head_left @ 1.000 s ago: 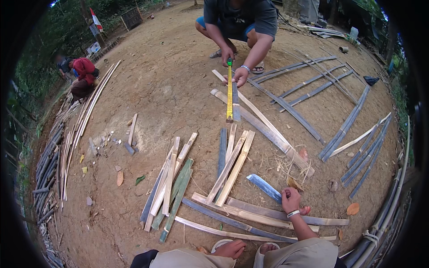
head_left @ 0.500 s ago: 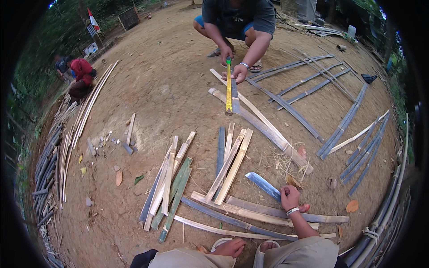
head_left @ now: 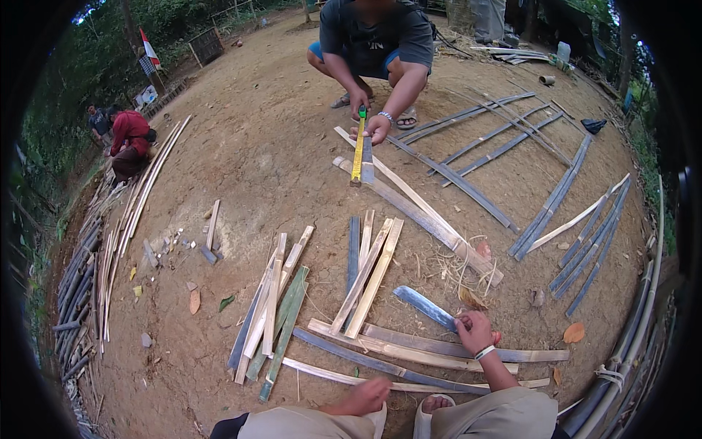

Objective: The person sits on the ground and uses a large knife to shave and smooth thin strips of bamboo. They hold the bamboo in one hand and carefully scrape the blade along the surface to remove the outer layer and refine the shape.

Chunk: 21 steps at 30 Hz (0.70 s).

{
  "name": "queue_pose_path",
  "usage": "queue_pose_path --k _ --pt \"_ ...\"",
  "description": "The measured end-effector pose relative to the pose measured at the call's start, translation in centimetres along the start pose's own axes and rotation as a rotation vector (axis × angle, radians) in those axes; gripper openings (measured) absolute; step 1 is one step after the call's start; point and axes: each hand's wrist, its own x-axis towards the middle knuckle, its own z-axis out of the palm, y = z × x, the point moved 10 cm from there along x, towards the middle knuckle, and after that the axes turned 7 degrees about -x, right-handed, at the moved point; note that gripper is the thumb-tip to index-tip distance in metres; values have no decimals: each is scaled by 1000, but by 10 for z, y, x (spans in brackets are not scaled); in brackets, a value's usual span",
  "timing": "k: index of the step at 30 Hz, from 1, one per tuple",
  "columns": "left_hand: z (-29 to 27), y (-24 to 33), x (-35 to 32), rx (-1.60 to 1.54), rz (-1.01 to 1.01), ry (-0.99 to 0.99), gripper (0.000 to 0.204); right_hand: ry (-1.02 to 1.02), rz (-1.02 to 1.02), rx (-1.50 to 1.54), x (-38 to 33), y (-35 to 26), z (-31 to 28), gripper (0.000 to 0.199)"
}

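My right hand (head_left: 475, 331) is closed around the handle of a machete (head_left: 424, 307). Its broad grey blade points to the far left, low over the soil, and the handle is mostly covered by my fingers. Over by my left knee, my left hand (head_left: 365, 397) is smeared by motion, so its fingers do not show clearly. Between the hands and beyond them lie split bamboo strips (head_left: 439, 353), some crosswise. Short bamboo pieces (head_left: 376, 278) rest with their near ends on these strips, and a further bundle of pieces (head_left: 281, 311) lies to the left.
Opposite me a crouching person (head_left: 376, 44) holds a yellow tape measure (head_left: 357, 157) along a bamboo strip (head_left: 368, 172). Bamboo strips form a frame (head_left: 468, 183) at the far right. Poles (head_left: 621, 358) line the right side. Another person in red (head_left: 130, 139) bends at the far left.
My left hand has lifted and shifted left from between my knees. The machete stays in my right hand. The whole view has shifted slightly.
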Motion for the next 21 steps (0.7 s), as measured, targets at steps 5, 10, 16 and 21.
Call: queue_pose_path --k 5,10,16,21 --pt "-98 -21 64 373 -143 264 25 -30 -68 -18 -19 -11 -9 31" --pt "-126 -45 81 539 -264 255 36 17 0 -29 -27 -3 -15 41" --pt "-134 -47 86 697 -306 315 43 -53 17 -102 -34 14 -7 44" --pt "-138 -59 90 745 -411 282 43 -67 25 -90 -35 14 -7 44"
